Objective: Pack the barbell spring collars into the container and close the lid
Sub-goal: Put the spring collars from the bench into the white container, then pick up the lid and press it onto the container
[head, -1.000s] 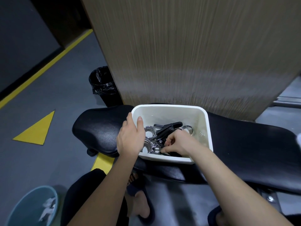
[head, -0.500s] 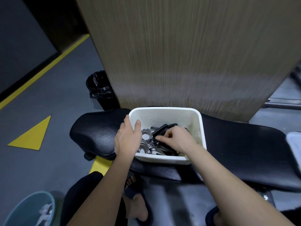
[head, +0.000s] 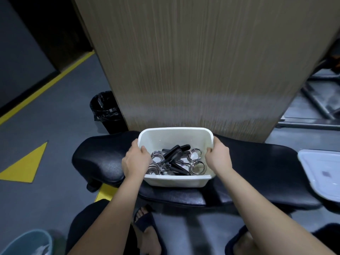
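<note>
A white plastic container (head: 174, 137) sits on a black padded bench (head: 257, 162). Inside it lie several barbell spring collars (head: 196, 162), chrome coils with black handles. My left hand (head: 136, 161) grips the container's left rim, thumb inside. My right hand (head: 219, 157) grips the right rim, fingers wrapped over the edge. The container's lid (head: 323, 172), a translucent white rectangle, lies flat on the bench at the far right, partly cut off by the frame edge.
A wooden panel (head: 202, 61) rises right behind the bench. A black bin (head: 106, 111) stands on the grey floor to the left, and a blue bin (head: 25, 243) sits at the bottom left. Metal rack bars (head: 312, 100) show at the right. My sandalled feet are below the bench.
My right hand has come out from among the collars and taken hold of the container's right rim. The left hand stays on the left rim. The view has shifted, bringing the lid into sight.
</note>
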`<state>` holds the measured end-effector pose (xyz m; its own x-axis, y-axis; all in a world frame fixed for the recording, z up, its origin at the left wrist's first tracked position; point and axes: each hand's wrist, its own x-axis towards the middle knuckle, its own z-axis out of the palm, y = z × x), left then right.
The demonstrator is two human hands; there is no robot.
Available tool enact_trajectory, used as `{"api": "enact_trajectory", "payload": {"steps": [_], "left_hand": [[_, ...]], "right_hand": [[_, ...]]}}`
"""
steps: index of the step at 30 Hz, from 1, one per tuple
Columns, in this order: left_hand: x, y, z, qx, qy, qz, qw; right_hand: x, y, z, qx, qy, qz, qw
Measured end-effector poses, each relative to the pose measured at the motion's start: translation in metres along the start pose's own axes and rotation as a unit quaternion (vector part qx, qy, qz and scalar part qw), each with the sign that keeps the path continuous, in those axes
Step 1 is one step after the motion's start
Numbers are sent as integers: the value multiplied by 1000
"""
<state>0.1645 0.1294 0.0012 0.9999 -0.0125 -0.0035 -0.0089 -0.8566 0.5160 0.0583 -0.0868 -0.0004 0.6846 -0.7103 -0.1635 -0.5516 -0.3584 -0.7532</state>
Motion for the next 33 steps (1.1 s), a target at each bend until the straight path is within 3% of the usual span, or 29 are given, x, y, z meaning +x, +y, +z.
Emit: {"api": "enact_trajectory", "payload": {"steps": [14, 20, 29, 31, 33], "left_hand": [[-17, 55, 32, 5, -26, 52, 998], [-15, 71, 51, 35, -2, 69, 997], [-21, 75, 55, 45, 3, 88, 995], [-27, 76, 53, 64, 43, 136, 988], [-36, 79, 54, 82, 97, 236, 964]], "right_hand": [[28, 34, -61, -46, 67, -2, 997], [40, 56, -59, -47, 76, 9, 996], [37, 56, -62, 18, 122, 19, 992], [32, 55, -65, 23, 149, 12, 989], [25, 58, -72, 16, 161, -4, 987]]}}
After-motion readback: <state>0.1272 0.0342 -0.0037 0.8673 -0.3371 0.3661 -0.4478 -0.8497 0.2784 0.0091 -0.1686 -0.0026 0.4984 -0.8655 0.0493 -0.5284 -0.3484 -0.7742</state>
